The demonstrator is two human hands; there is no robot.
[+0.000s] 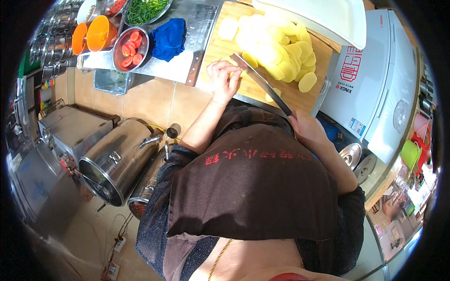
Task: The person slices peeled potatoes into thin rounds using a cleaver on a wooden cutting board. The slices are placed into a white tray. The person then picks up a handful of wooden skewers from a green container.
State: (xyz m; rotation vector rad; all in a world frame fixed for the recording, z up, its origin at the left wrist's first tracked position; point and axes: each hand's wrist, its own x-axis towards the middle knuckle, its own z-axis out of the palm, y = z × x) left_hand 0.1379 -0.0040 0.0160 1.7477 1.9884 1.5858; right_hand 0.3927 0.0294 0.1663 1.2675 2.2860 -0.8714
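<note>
A wooden cutting board lies before me with a heap of yellow potato slices on it, the brightest part washed out by glare. My right hand grips a knife by its handle end, and the blade slants up and left across the board. At the board's left edge, my left hand has its fingers curled on a piece of potato, mostly hidden by them, near the blade's far end. One loose slice lies under the knife, close to the board's near edge.
Left of the board lie a wooden-handled cleaver, a blue cloth and a steel bowl of cut tomatoes. Beyond are chopped greens and orange containers. A white tub overhangs the board's far side; a white chest freezer stands right.
</note>
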